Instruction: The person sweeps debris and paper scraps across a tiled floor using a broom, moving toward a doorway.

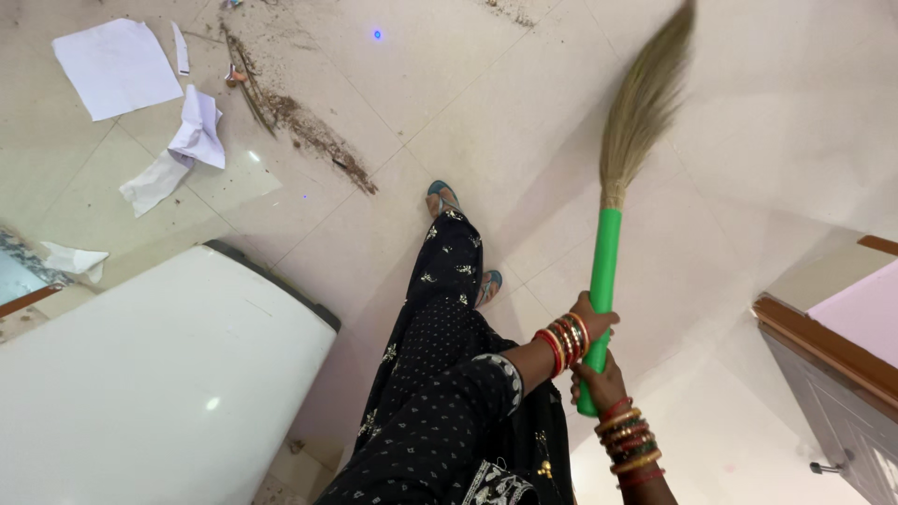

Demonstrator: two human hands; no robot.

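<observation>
Head view, looking straight down: both of my hands grip one broom (613, 215) by its green plastic handle.

1. Grip. My left hand (591, 320) sits higher on the handle, fingers wrapped fully around it. My right hand (599, 379) sits just below, touching the left, fingers likewise closed around the tube near its lower end. Bangles (563, 339) ring both wrists.

2. Position of the broom. It is held out to my right side, tilted, with the handle end near my waist and the bundle of dry grass bristles pointing away across the floor (730, 187). I cannot tell whether the tips touch the tiles.

3. Handling. The handle looks like a smooth, stiff, hollow tube, so I judge it light but liable to slip or twist in a loose palm. The bristle head is soft and springy; it should bend under pressure and would shed if crushed. The place to hold is the green tube, hands stacked as shown, not the bristles.

4. Surroundings. A trail of brown dirt (313, 136) runs across the pale tiles well apart from the bristles, on my left. Torn white paper scraps (182, 145) lie beside it. A large white rounded appliance (159, 374) stands at my left. My sandalled feet (441, 198) show below the dark patterned clothing.
</observation>
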